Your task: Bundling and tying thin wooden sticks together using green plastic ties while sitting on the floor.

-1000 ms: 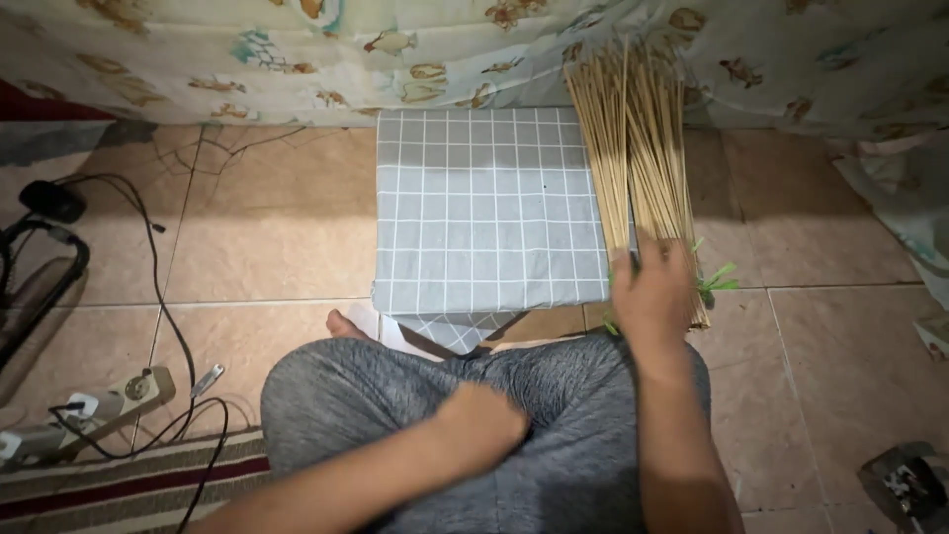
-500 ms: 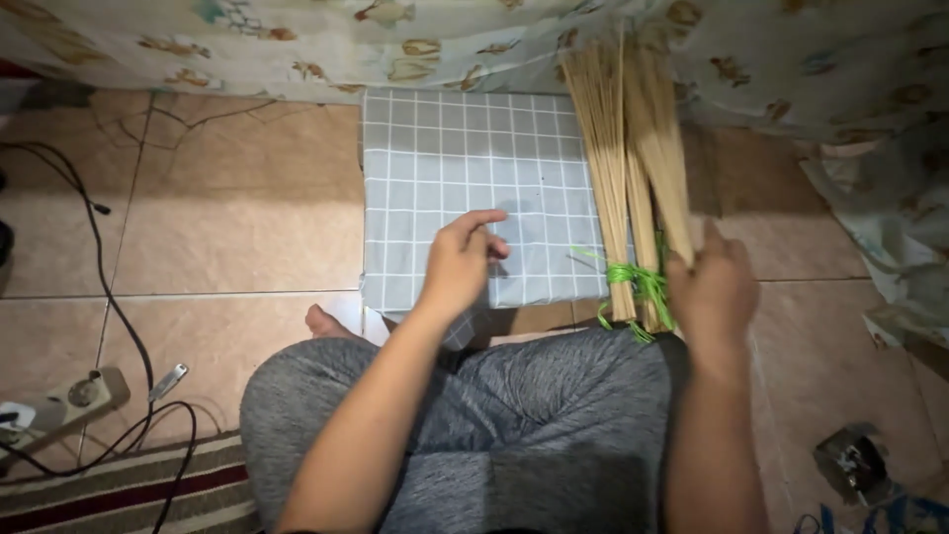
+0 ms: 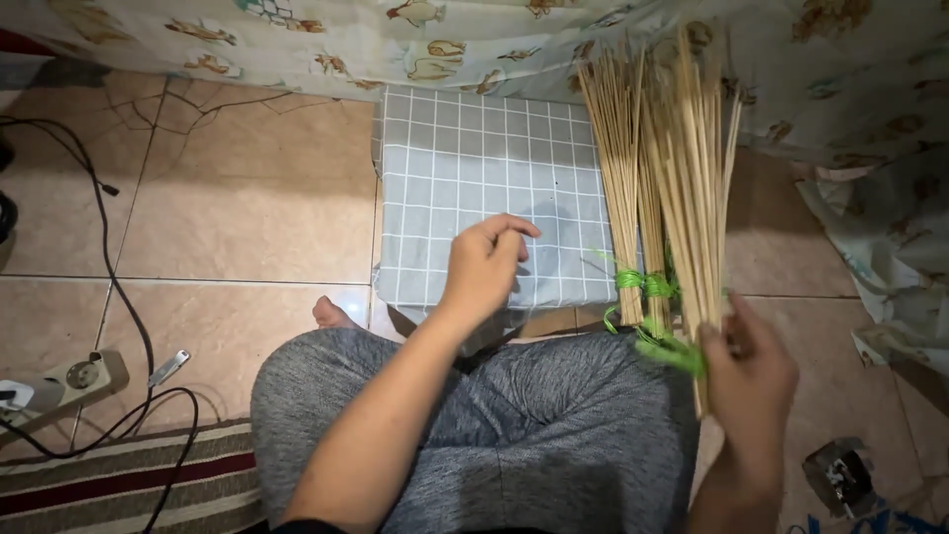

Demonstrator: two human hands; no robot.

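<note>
Gripping a bundle of bamboo sticks (image 3: 692, 198) near its green tie (image 3: 672, 348), the right hand (image 3: 746, 381) at four o'clock curls its fingers round it, lifting it off the neighbouring bundles. The left hand (image 3: 484, 262), centre, rests loosely curled and empty, steadying the grid-patterned board (image 3: 445, 178).

The grey checked board (image 3: 484, 188) lay on the tiled floor (image 3: 227, 218) just ahead of the person's grey-clad knees, and the left hand (image 3: 484, 267) rested on its near edge with fingers curled. Along the board's right side stood bundles of thin bamboo sticks (image 3: 657, 168) tied with green string (image 3: 647, 287). The right hand (image 3: 746, 381) gripped the bundle farthest from the board.
</note>
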